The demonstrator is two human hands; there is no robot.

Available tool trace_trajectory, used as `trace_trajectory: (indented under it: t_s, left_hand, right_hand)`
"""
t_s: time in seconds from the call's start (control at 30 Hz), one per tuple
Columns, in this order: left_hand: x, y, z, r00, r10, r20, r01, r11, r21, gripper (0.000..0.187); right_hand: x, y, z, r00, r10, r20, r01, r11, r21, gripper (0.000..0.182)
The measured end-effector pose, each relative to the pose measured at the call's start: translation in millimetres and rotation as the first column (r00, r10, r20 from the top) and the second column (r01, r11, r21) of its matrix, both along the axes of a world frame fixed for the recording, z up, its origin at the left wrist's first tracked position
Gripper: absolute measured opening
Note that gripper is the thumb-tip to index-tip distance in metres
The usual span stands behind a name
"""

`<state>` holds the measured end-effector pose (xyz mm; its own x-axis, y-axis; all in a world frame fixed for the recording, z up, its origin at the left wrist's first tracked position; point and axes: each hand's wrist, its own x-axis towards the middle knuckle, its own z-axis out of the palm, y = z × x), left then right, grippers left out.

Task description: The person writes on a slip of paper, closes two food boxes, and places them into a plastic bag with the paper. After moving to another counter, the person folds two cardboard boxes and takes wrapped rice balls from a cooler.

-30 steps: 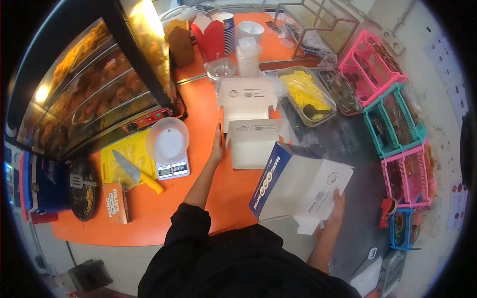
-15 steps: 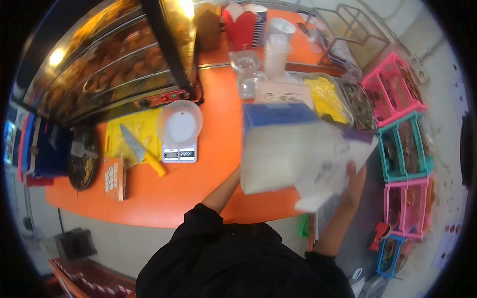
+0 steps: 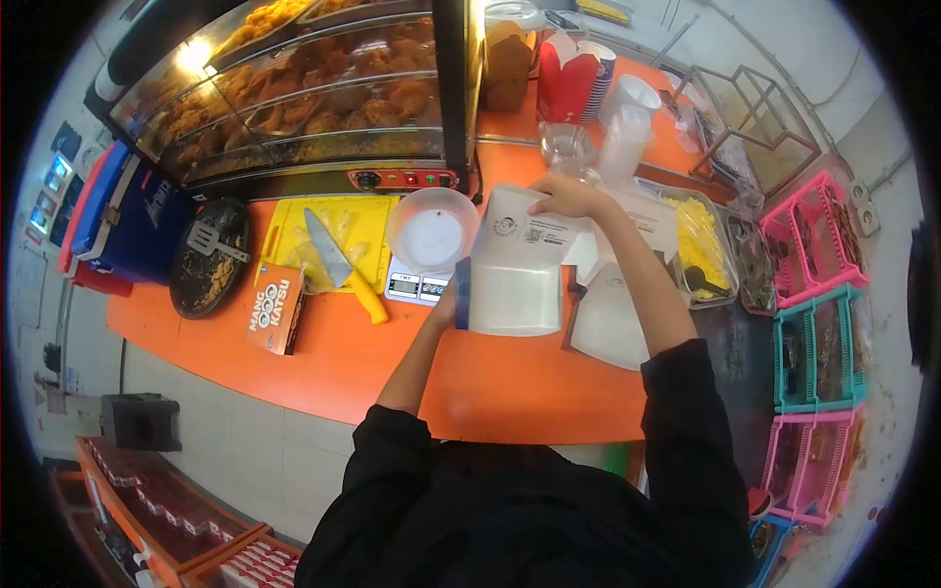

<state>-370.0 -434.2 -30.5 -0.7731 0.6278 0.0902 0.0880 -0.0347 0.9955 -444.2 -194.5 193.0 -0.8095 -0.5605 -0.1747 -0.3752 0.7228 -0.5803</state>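
A paper food box, white inside and blue on its outer left wall, stands opened on the orange counter in front of me. My left hand is closed on its left wall, with the fingers partly hidden. The raised lid flap bears a printed logo and a square code; my right hand grips its upper right edge, thumb on the inner face. Under my right forearm lies a second opened white box. Left of the box, a clear round tub rests on a kitchen scale.
A yellow-handled knife lies on a yellow cutting board. Further left are an orange printed box and a black pan with a spatula. A heated display case stands behind; a yellow food tray and coloured baskets are right.
The box has come down onto the counter and its lid now stands raised. My right hand has moved from the right side up to the lid. The view has shifted left.
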Motion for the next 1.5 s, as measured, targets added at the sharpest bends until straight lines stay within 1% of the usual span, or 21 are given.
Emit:
trace_trajectory:
  t_s: [0.07,0.13,0.23,0.47,0.5,0.57,0.63,0.67,0.73,0.77,0.83,0.9,0.93,1.0,1.13,1.23,1.3,1.37,1.4,1.47,1.5]
  left_hand:
    - [-2.9,4.2,-8.9,0.898,0.135,0.419,-0.25,0.939,0.234,0.058]
    - [-6.8,5.9,-17.6,0.94,0.136,0.313,-0.25,0.9,0.358,0.058]
    - [-1.2,1.7,-16.3,0.903,0.239,0.357,-0.349,0.894,0.282,0.06]
    - [60.1,-34.9,5.9,0.962,0.199,0.187,-0.228,0.963,0.147,0.057]
    - [77.6,-50.3,14.2,0.966,0.221,0.136,-0.239,0.961,0.14,0.055]
    - [112.1,-90.6,52.3,0.954,0.289,0.076,-0.297,0.947,0.125,0.054]
    - [146.0,-139.6,96.6,0.877,0.466,-0.121,-0.48,0.828,-0.29,0.051]
    - [152.9,-160.2,95.2,0.856,0.501,-0.129,-0.515,0.805,-0.295,0.051]
    - [164.7,-204.5,95.6,0.512,0.618,-0.596,-0.859,0.365,-0.359,0.065]
    - [166.7,-223.9,97.7,0.469,0.638,-0.611,-0.882,0.306,-0.358,0.065]
    - [155.6,-255.2,102.0,0.342,0.609,-0.715,-0.924,0.08,-0.374,0.071]
    - [154.0,-290.1,78.7,0.371,0.532,-0.761,-0.903,0.016,-0.429,0.078]
    - [155.0,-306.7,67.0,0.42,0.502,-0.756,-0.877,0.011,-0.48,0.077]
    - [163.6,-328.0,57.9,0.49,0.474,-0.731,-0.829,-0.006,-0.559,0.076]
    - [192.2,-360.9,64.7,0.538,0.53,-0.656,-0.784,0.029,-0.62,0.073]
    - [219.5,-387.8,49.9,0.41,0.68,-0.608,-0.877,0.108,-0.469,0.071]
    - [231.5,-393.4,34.7,0.313,0.766,-0.561,-0.93,0.127,-0.345,0.071]
    - [240.2,-387.8,16.8,0.046,0.957,-0.285,-0.993,0.013,-0.116,0.073]
    - [243.3,-378.7,18.9,0.041,0.96,-0.276,-0.993,0.01,-0.115,0.073]
    - [241.7,-364.3,31.0,-0.16,0.983,0.087,-0.97,-0.173,0.168,0.085]
    - [238.5,-363.9,11.2,-0.095,0.995,0.017,-0.97,-0.096,0.221,0.087]
  right_hand:
    - [-2.6,-0.1,-10.2,0.997,0.01,-0.079,-0.005,0.999,0.054,0.034]
    - [-3.9,-3.0,-10.6,0.986,0.023,-0.165,-0.005,0.994,0.109,0.033]
    - [-3.2,-7.3,-16.9,0.969,-0.027,-0.246,0.069,0.984,0.166,0.032]
    - [-28.7,-19.5,-51.9,0.846,-0.172,-0.505,0.291,0.942,0.168,0.028]
    - [-22.4,-30.1,-39.2,0.875,-0.186,-0.446,0.328,0.907,0.265,0.032]
    - [-16.5,-46.6,-35.4,0.804,-0.157,-0.573,0.42,0.832,0.362,0.038]
    - [-17.9,-83.3,-42.8,0.42,-0.215,-0.882,0.539,0.841,0.052,0.046]
    - [-7.4,-120.3,-33.2,0.453,-0.223,-0.863,0.464,0.886,0.014,0.046]
    - [20.5,-205.5,-27.6,0.566,-0.136,-0.813,0.178,0.983,-0.04,0.045]
    - [57.3,-260.6,-0.1,0.801,0.038,-0.598,0.049,0.991,0.128,0.047]
    - [69.9,-338.6,-54.8,0.786,0.281,-0.551,-0.311,0.95,0.04,0.055]
    - [79.5,-403.3,-76.6,0.59,0.587,-0.554,-0.505,0.804,0.313,0.081]
    - [78.5,-435.3,-75.4,0.53,0.621,-0.578,-0.567,0.766,0.304,0.081]
    - [70.4,-482.4,-73.8,0.516,0.81,-0.28,-0.603,0.575,0.553,0.105]
    - [59.0,-531.7,-113.6,0.305,0.901,-0.308,-0.649,0.433,0.625,0.118]
    - [81.0,-540.0,-103.7,0.51,0.845,-0.162,-0.746,0.527,0.407,0.119]
    - [98.6,-542.3,-108.0,0.535,0.83,-0.157,-0.724,0.546,0.421,0.115]
    - [117.7,-537.3,-108.6,0.554,0.819,-0.152,-0.706,0.558,0.437,0.112]
    - [128.4,-536.6,-106.9,0.658,0.745,-0.112,-0.674,0.648,0.356,0.113]
    - [152.9,-529.4,-109.0,0.747,0.662,-0.07,-0.621,0.731,0.283,0.113]
    - [168.1,-518.8,-116.6,0.801,0.587,-0.113,-0.594,0.803,-0.04,0.111]
